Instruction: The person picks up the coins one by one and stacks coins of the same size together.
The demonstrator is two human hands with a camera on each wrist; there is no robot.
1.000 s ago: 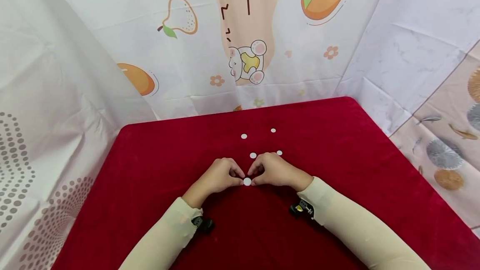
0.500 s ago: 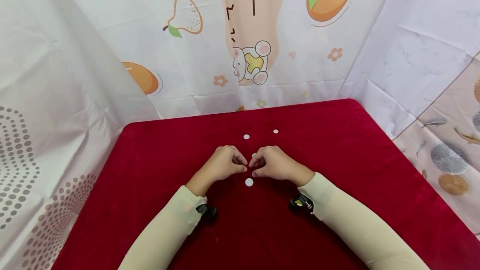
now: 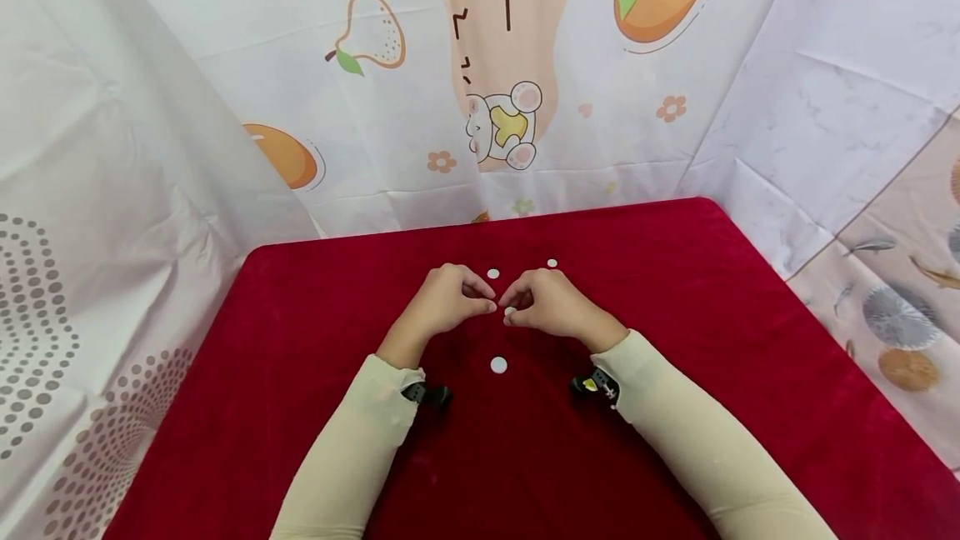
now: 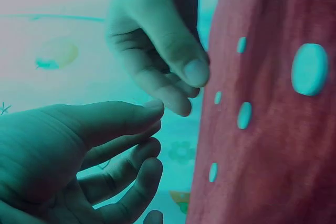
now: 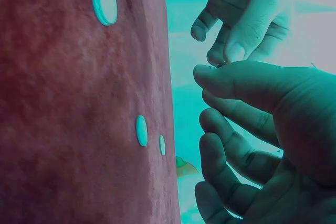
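Note:
My left hand (image 3: 450, 298) and right hand (image 3: 551, 302) hover over the red table, fingertips facing each other and slightly apart. Fingers and thumbs curve loosely, and nothing shows between them in either wrist view. Flat white round discs lie on the cloth. The nearest disc (image 3: 498, 365) sits closer to the body than both hands. Another disc (image 3: 510, 312) appears between the right thumb and fingers in the head view, partly covered. Farther back lie a disc (image 3: 492, 273) and a smaller-looking disc (image 3: 552, 262). The right hand hides one more disc, which the left wrist view shows.
A red velvety cloth (image 3: 337, 298) covers the table. Its back edge meets a white curtain (image 3: 360, 132) printed with fruit and a bear, with more hanging sheets at both sides. Each wrist wears a small dark camera on a strap (image 3: 596, 384).
Both hands have lifted away from the nearest disc, where their fingertips were beside it, and moved forward over the farther discs. The disc stays on the cloth. The head view shifted slightly.

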